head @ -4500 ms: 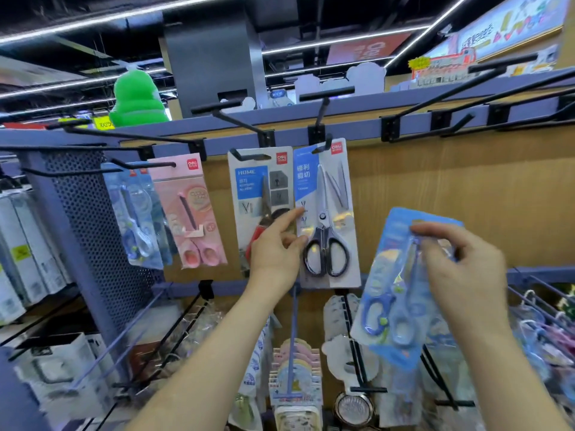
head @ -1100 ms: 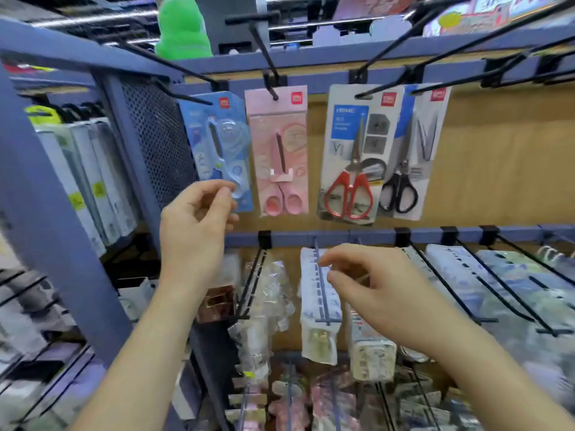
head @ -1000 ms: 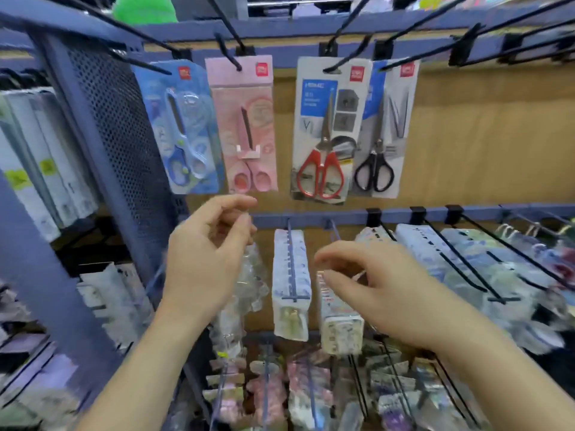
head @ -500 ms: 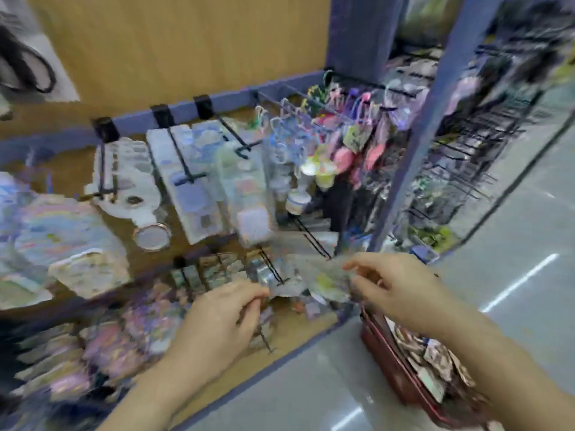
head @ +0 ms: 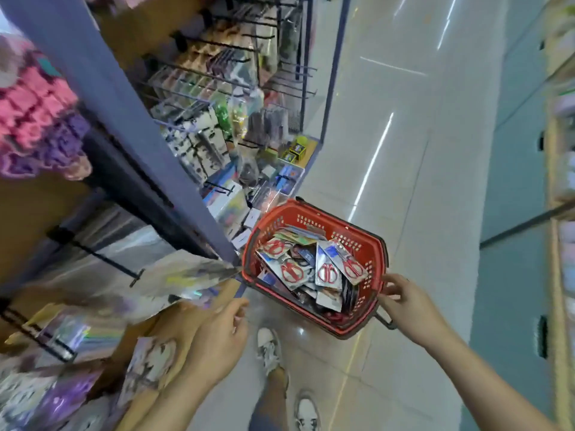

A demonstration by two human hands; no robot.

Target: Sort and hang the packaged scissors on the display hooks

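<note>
A red shopping basket (head: 375, 248) stands on the floor below me, beside the rack's corner. Several packaged scissors (head: 326, 270) lie heaped in it, most with red handles on white and blue cards. My right hand (head: 407, 301) hovers at the basket's near right rim, fingers spread, holding nothing. My left hand (head: 217, 340) hangs lower left of the basket, fingers loosely curled and empty. The scissors hooks are out of view.
A blue shelving upright (head: 124, 119) runs diagonally from the top left down to the basket. Black display hooks (head: 102, 259) with stationery packs jut out at the left. My two shoes (head: 269, 346) stand on the glossy tiled aisle floor (head: 404, 150). Another shelf unit (head: 560, 213) lines the right edge.
My view has swung from the hanging scissors down and right to the floor basket. Both hands dropped from the hooks; the right hand now reaches over the basket rim.
</note>
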